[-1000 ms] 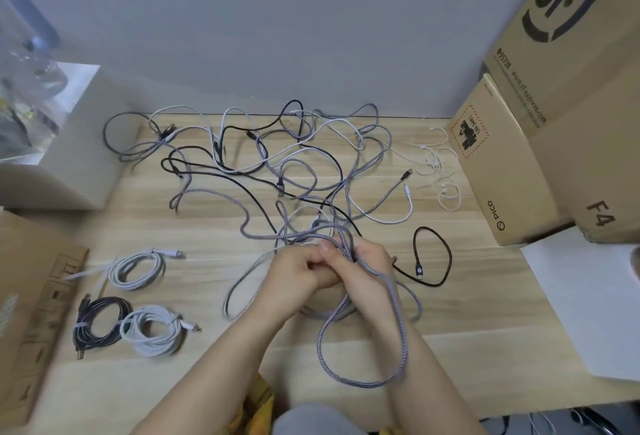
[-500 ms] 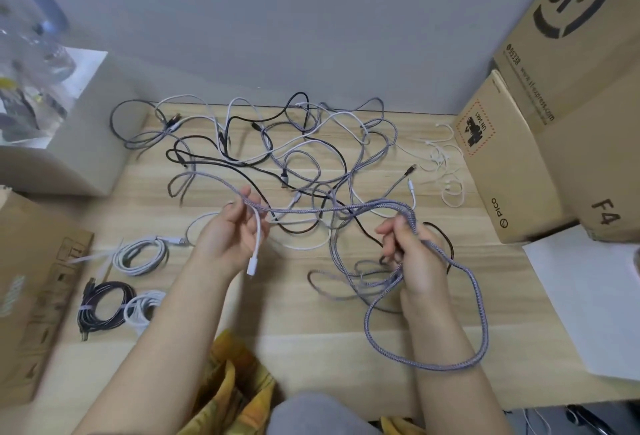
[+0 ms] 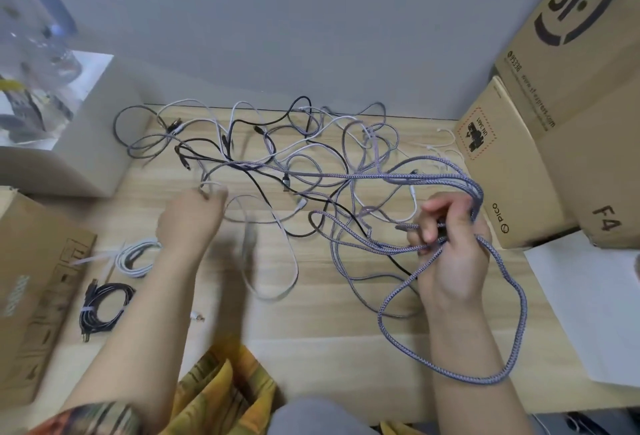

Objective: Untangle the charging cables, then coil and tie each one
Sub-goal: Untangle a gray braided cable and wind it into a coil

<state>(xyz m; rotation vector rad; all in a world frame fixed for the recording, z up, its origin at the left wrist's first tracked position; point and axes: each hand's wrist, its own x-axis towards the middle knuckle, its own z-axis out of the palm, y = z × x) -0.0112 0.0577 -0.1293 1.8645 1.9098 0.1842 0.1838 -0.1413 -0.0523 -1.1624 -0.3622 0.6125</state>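
Observation:
A tangle of grey, white and black charging cables (image 3: 291,157) sprawls over the back of the wooden table (image 3: 311,323). My right hand (image 3: 450,247) grips several loops of a grey braided cable (image 3: 516,299), one big loop hanging round my wrist. A strand of it runs taut to the left across the tangle. My left hand (image 3: 192,219) pinches a white cable (image 3: 273,251) at the tangle's left edge; the fingers are blurred. Near the left edge lie a coiled white cable (image 3: 133,258) and a coiled, tied black cable (image 3: 104,306).
Stacked cardboard boxes (image 3: 540,143) stand at the right, with a white sheet (image 3: 588,303) in front of them. A white box (image 3: 79,143) with a clear bag on it sits at the back left, and a flat cardboard box (image 3: 31,289) at the front left.
My hands have drawn further apart: the left one moved left and away to the tangle's edge, the right one moved right with the braided loops, stretching a strand across the pile.

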